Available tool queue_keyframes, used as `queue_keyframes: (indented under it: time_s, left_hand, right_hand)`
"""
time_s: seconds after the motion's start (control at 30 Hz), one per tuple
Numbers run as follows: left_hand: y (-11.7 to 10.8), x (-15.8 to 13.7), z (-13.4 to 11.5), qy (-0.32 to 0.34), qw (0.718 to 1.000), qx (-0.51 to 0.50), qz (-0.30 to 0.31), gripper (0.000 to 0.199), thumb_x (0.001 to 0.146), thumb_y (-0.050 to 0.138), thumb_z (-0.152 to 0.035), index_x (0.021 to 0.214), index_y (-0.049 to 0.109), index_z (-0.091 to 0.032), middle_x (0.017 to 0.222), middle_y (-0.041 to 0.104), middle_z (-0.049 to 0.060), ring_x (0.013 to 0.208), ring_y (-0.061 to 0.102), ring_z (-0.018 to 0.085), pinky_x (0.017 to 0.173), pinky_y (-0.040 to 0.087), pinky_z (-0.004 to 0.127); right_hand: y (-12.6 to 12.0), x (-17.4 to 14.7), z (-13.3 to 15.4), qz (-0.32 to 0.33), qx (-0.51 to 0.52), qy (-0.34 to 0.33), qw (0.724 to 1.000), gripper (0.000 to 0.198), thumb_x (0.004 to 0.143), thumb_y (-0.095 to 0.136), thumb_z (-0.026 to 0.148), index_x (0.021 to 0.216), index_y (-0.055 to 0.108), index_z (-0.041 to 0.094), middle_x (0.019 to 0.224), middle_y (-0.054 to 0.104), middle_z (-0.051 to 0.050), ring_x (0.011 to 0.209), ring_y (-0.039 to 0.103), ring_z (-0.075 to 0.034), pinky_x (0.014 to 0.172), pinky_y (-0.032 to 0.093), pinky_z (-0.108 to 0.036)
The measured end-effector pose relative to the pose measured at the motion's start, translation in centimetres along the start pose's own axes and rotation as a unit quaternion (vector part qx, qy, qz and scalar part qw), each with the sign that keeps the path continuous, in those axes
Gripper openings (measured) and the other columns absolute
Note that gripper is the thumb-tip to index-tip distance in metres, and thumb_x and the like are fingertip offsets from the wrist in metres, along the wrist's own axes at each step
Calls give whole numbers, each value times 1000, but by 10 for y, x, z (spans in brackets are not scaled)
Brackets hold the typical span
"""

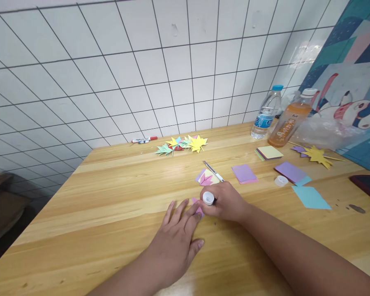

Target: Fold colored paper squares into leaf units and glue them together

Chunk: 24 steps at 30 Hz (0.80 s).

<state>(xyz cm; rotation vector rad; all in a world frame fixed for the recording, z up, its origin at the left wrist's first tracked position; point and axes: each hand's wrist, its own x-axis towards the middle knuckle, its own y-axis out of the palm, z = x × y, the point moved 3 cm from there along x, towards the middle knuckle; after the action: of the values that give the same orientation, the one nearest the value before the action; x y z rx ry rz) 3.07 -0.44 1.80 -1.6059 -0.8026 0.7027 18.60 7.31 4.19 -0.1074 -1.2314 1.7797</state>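
Observation:
My right hand [223, 201] is closed around a glue stick [208, 198], its round white end facing up. The lower end is hidden by my fingers, over a small pink-purple folded paper [199, 210]. Fingers spread, my left hand [180, 236] lies flat on the table, its fingertips at the edge of that paper. Just beyond my right hand are a pink folded paper piece [206, 179] on pale yellow and purple paper, and a slim pen-like cutter [213, 170]. Further right lies a round white cap [281, 181].
Folded paper leaves [197, 143] and markers [144, 140] lie near the tiled wall. Purple squares [244, 173], a yellow stack [269, 152] and a blue sheet [311, 197] are on the right. Behind stand a water bottle [267, 113] and an orange drink bottle [291, 121].

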Motion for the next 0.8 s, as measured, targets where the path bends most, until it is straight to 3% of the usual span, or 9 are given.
queue_keyframes:
  time_s: [0.1, 0.33, 0.57, 0.8]
  left_hand:
    - [0, 0, 1, 1, 1000, -1, -12, 50, 90, 40, -38, 137, 30, -25, 147, 30, 3, 137, 14, 27, 110, 15, 56]
    - [-3, 1, 1, 3, 999, -20, -29, 46, 88, 44, -39, 132, 37, -27, 140, 40, 2, 130, 29, 27, 109, 16, 56]
    - [-3, 1, 2, 14, 999, -35, -32, 50, 87, 45, -42, 133, 35, -26, 136, 43, 5, 128, 31, 26, 109, 18, 54]
    - [-3, 1, 0, 27, 999, -19, -38, 50, 88, 43, -42, 134, 35, -25, 136, 43, 4, 127, 32, 27, 109, 18, 53]
  right_hand:
    - [-1, -1, -1, -3, 25, -5, 1000, 22, 77, 55, 32, 61, 59, 17, 52, 59, 0, 47, 48, -9, 50, 34, -20]
    - [-10, -2, -13, -119, 41, 66, 990, 19, 79, 54, 31, 66, 58, 17, 56, 59, 1, 51, 50, -9, 52, 35, -19]
    - [2, 0, -4, -34, 4, 28, 999, 20, 79, 55, 33, 65, 57, 18, 57, 59, 1, 53, 50, -10, 54, 35, -20]
    - [4, 1, -4, -20, -17, 41, 999, 22, 78, 57, 35, 64, 57, 18, 55, 58, 2, 52, 48, -9, 53, 32, -21]
